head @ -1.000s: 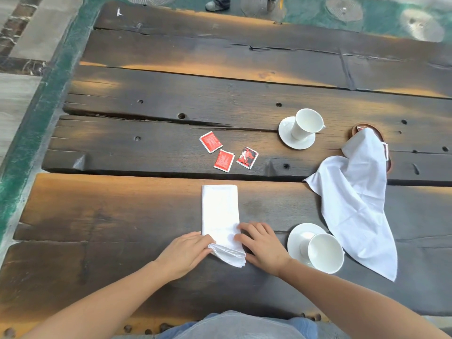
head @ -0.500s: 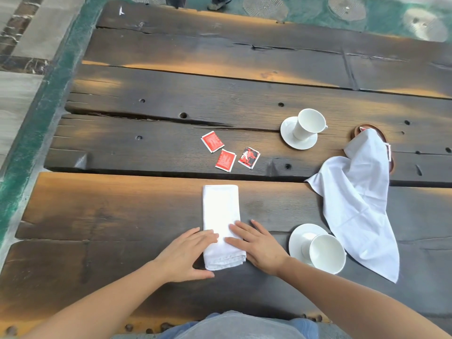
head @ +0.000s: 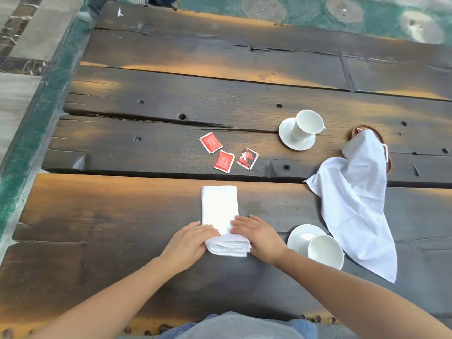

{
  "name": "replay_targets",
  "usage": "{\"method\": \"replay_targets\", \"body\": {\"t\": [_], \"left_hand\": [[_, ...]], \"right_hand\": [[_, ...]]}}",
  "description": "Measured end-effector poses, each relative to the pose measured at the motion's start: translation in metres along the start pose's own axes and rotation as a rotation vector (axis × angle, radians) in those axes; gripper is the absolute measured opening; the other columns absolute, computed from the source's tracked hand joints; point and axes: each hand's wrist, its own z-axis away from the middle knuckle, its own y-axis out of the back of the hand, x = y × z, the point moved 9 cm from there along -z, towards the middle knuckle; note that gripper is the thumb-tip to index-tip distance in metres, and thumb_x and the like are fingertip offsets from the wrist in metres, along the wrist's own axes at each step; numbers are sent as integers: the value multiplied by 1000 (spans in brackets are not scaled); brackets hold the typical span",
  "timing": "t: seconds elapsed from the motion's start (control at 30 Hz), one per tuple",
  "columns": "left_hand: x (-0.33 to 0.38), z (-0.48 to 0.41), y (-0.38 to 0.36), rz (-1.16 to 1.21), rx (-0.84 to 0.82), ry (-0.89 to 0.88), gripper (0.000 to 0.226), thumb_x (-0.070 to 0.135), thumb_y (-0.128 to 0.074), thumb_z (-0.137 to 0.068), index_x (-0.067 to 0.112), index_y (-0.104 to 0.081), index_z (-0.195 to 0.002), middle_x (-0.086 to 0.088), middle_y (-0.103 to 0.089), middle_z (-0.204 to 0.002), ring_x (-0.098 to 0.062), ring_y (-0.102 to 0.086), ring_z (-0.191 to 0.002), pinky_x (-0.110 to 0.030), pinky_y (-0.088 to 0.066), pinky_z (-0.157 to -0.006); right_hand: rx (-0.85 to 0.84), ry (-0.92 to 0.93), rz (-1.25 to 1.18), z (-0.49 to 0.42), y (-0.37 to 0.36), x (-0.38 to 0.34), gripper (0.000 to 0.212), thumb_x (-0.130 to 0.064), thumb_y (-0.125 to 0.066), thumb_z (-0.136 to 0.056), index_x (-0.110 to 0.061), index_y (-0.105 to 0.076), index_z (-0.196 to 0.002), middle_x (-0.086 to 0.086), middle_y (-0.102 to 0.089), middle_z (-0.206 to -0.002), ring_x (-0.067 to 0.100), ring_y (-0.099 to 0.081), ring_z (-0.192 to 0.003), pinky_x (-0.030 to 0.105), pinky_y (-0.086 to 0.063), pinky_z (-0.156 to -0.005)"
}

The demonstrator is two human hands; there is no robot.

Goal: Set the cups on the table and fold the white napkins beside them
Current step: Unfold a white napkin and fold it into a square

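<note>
Dark, weathered planks made up the desk [head: 117,209], with green flooring beyond its far edge. A folded napkin [head: 219,206] lay as a long white strip on the near plank, running away from the person. Its near end was lifted and doubled back into a thick layered fold. The left grip [head: 188,243] held that fold from the left, fingers curled over it. The right grip [head: 259,237] held it from the right, fingers laid across the top of the cloth.

Just right of the right grip stood the near cup [head: 325,252], tilted on its saucer [head: 299,234]. The far cup [head: 307,124] stood on its own saucer [head: 286,137] on the plank beyond. A loose napkin [head: 354,199] sprawled unfolded between the two cups and to their right, its far tip draped over a brown dish [head: 367,127]. Three red sachets [head: 224,161] lay scattered beyond the folded napkin, apart from it.
</note>
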Motion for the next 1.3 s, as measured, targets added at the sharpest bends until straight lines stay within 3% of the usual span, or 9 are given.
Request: {"method": "replay_targets", "body": {"t": [0.13,0.27,0.43,0.6,0.77,0.9,1.0,1.1,1.3], "left_hand": [[-20,-21,44,393,213,289,15,22,-57,-92,23,-69,-102,10,-72,-97,-2,-64,-86,-19,-49,-75],[-31,-51,79,857,325,466,25,15,-50,-96,-7,-61,-95,-10,-62,-86,-17,-53,-80,-32,-41,-71],[-27,-61,83,1062,130,581,21,28,-41,-100,19,-57,-110,-2,-66,-102,-13,-65,-81,-25,-54,-64],[-28,-43,33,954,-160,693,35,23,-48,-97,21,-35,-129,-3,-65,-112,-15,-68,-83,-25,-56,-63],[-42,-31,-7,620,-172,630,54,16,-53,-92,17,-24,-137,0,-53,-82,-13,-57,-80,-31,-58,-67],[-44,-29,-6,230,-122,546,59,27,-55,-91,22,-23,-139,2,-55,-109,-13,-61,-87,-29,-52,-68],[-23,-27,12,-136,24,269,43,25,-54,-90,22,-39,-130,1,-48,-126,-15,-55,-105,-27,-45,-82],[17,-12,-6,-309,-132,-186,28,28,-47,-86,22,-50,-113,2,-52,-117,-19,-51,-109,-31,-36,-96],[8,17,-59,-431,-373,-170,74,61,-49,-80,20,-26,-138,-2,-22,-151,-23,-11,-144,-43,-3,-120]], "right_hand": [[122,-262,-170,-22,33,16,16,-16,-51,-85,-19,-62,-96,8,-71,-86,35,-63,-82,34,-43,-66],[228,-362,-539,-53,70,20,15,-22,-55,-94,-12,-61,-86,-3,-60,-69,14,-54,-64,39,-39,-59],[241,-360,-973,-66,82,13,16,-11,-46,-98,-15,-54,-112,4,-63,-79,16,-58,-66,25,-44,-49],[136,-546,-871,-52,35,34,27,-15,-44,-99,-9,-52,-125,15,-65,-115,28,-63,-100,37,-53,-79],[154,-696,-721,-25,0,50,28,-26,-46,-96,-14,-52,-121,5,-66,-105,24,-63,-91,47,-55,-79],[216,-707,-506,-14,10,56,19,-33,-47,-94,-23,-44,-110,-10,-57,-83,16,-58,-76,36,-48,-67],[136,-337,-142,-19,29,24,17,-27,-49,-90,-24,-48,-107,-11,-50,-91,19,-54,-85,30,-39,-62],[-160,188,128,-7,1,-41,25,-32,-60,-84,-13,-56,-99,9,-56,-97,30,-56,-88,35,-47,-64],[-421,220,399,13,-49,-51,65,-51,-68,-74,-11,-43,-117,11,-47,-117,30,-43,-106,43,-38,-90]]}}
